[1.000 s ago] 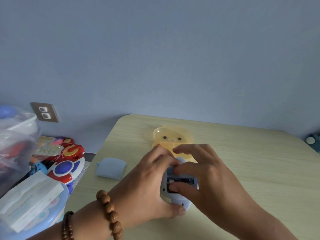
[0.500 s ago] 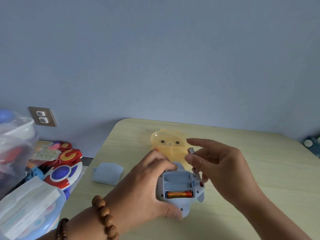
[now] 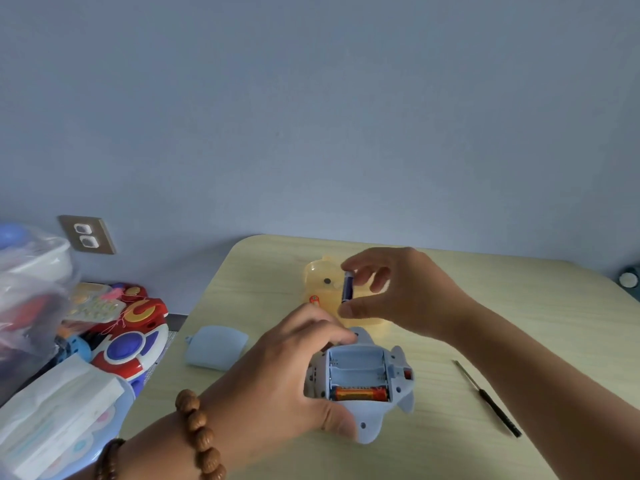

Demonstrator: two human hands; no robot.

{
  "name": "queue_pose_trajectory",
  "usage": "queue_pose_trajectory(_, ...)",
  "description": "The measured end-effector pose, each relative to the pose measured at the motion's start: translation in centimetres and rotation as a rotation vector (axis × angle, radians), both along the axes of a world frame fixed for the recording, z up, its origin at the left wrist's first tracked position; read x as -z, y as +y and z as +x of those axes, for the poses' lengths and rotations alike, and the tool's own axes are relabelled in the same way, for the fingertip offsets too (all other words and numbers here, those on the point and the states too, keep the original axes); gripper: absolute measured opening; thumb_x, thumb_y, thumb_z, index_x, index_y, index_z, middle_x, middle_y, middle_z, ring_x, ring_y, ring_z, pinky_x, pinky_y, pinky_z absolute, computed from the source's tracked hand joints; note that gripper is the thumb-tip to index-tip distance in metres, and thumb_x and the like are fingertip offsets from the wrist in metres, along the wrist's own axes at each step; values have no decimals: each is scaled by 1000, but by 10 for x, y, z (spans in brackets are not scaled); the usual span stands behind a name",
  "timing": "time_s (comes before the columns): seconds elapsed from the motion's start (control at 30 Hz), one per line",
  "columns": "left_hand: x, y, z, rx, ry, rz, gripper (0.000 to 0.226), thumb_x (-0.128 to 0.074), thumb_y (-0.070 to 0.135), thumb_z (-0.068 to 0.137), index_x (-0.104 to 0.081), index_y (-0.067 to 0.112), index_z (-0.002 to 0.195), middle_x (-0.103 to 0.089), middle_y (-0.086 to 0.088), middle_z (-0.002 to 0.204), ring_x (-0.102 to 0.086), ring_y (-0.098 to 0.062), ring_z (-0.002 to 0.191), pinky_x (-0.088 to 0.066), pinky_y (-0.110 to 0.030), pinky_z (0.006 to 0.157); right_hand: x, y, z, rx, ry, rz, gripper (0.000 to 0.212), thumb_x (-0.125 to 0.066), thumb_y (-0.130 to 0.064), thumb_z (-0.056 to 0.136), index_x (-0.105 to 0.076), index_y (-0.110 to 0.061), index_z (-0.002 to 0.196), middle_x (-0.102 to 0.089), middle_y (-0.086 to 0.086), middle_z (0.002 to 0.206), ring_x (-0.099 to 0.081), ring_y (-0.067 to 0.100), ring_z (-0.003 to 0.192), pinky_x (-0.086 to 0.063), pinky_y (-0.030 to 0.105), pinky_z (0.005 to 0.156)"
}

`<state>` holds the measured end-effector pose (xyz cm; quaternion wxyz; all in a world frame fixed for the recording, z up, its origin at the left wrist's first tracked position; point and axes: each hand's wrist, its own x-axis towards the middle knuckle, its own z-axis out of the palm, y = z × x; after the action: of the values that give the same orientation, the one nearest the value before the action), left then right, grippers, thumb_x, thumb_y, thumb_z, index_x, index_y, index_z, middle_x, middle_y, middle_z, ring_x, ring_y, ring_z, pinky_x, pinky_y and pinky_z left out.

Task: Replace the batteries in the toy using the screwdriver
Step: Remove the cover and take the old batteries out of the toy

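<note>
Pale-blue plastic toy [image 3: 367, 426], compartment [image 3: 356, 367] open, one orange battery [image 3: 360, 393] inside

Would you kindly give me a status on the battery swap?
Left hand grips toy, orange battery seated, two slots empty. Right hand pinches dark battery by yellow case. Nothing blocking.

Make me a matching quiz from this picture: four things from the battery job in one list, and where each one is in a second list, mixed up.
Things
1. dark blue battery
2. orange battery
3. screwdriver
4. light blue battery cover

Places
A. flat on the table, right of the toy
B. in the nearest slot of the toy's open compartment
C. pinched in the right hand
D. flat on the table, left of the left hand that grips the toy

Pairs: 1-C, 2-B, 3-A, 4-D
</note>
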<state>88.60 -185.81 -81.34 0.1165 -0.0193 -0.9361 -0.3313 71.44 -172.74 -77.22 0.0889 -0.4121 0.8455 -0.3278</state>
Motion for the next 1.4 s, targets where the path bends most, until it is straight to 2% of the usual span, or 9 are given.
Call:
queue_pose_trajectory(0.2,-2,2,2,5,-11,8,81,-81,68,59,-52,43,131,-40,34,126,-45,13,119,-39,-4,93,15,-32,-21,-126,-8,167,55,-92,-43,65,-74,-35,116,-59,-12,90,-51,2,73,-42,20,68)
queue_pose_trajectory(0.43,-1,0,0,0,-21,19,82,-83,66,57,-54,42,130,-43,32,125,-49,11,118,-46,-14,93,15,-30,-25,-185,6,241,58,-91,-40,68,-71,-33,121,-58,-17,90,-52,0,74,-37,14,66)
queue_pose_trajectory(0.6,-2,-2,0,-16,-30,27,80,-86,62,54,-57,42,125,-46,30,121,-51,7,115,-45,-13,89,3,3,-11,-18,-9,-69,43,-79,-54,75,-73,-37,113,-73,-14,96,-67,2,87,-50,17,75)
queue_pose_trajectory(0.7,-2,-3,-2,-29,-32,17,80,-88,61,51,-59,40,123,-48,28,120,-55,5,111,-48,-20,89,11,49,16,-99,-191,-168,59,-80,-66,68,-69,-39,119,-72,-18,115,-68,0,106,-56,24,84)
queue_pose_trajectory(0.83,-3,-1,-5,-26,-39,6,84,-87,62,51,-59,38,126,-49,29,121,-52,9,114,-44,-14,94,41,83,41,-177,-304,-115,79,-98,-40,57,-65,-36,128,-71,-12,124,-69,10,114,-56,38,98)
queue_pose_trajectory(0.97,-9,3,-6,-27,-65,-12,81,-88,62,51,-60,39,124,-50,29,122,-51,10,115,-42,-6,87,50,85,46,-112,-308,-195,74,-99,-21,61,-68,-32,127,-76,-13,117,-73,7,107,-59,34,95)
queue_pose_trajectory(1.13,-18,18,-7,-118,-70,15,57,-69,69,62,-59,43,111,-53,28,116,-52,10,111,-44,-13,81,55,83,49,-70,-297,-217,74,-100,-21,60,-68,-31,126,-77,-7,113,-74,9,103,-59,34,93)
queue_pose_trajectory(1.27,-19,41,-13,-248,-58,-57,35,-66,51,76,-49,40,104,-50,22,110,-51,3,96,-38,-10,70,60,82,50,-61,-300,-260,74,-100,-18,58,-68,-27,125,-78,-5,112,-75,8,101,-59,28,90)
queue_pose_trajectory(1.4,-20,52,-20,-288,-81,-82,37,-67,43,73,-43,39,101,-51,20,113,-48,-1,99,-36,-8,67,63,82,51,-55,-259,-294,75,-101,-18,57,-69,-24,125,-77,-6,113,-75,8,101,-57,21,87)
